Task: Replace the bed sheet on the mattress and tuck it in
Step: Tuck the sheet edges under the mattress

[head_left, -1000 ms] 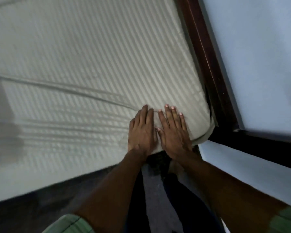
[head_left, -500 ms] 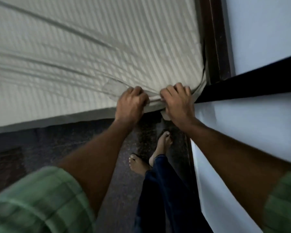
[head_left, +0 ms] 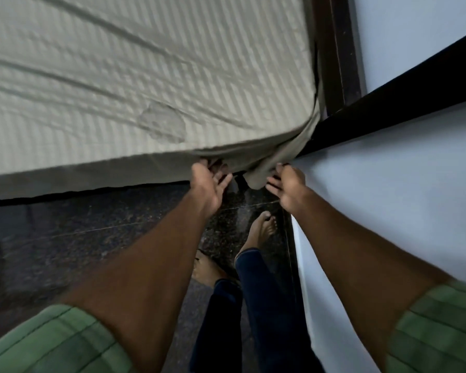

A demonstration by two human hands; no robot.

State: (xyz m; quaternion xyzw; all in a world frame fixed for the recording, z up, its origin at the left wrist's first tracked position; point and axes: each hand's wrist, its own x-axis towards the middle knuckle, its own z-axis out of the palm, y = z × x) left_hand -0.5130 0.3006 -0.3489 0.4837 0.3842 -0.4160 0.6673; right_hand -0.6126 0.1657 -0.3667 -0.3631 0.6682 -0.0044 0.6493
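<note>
A person leans over the corner of a mattress covered by a pale striped bed sheet, whose top shows long creases and a rumpled patch near the front edge. The sheet's edge hangs loose down the front side, and at the corner a bunched flap droops toward the dark speckled floor. The left hand reaches under the overhanging sheet edge, fingers extended and touching the underside of the cloth; whether its grip closes on the fabric cannot be told, since the fingertips are hidden. The right hand is just beside the drooping flap, fingers bent toward it and touching the cloth near its lower end; its grip is likewise unclear. A dark wooden bed frame runs along the mattress's right side, against a pale wall. Below, bare feet stand on the floor, legs in dark blue trousers, and green checked sleeves fill the lower corners.
</note>
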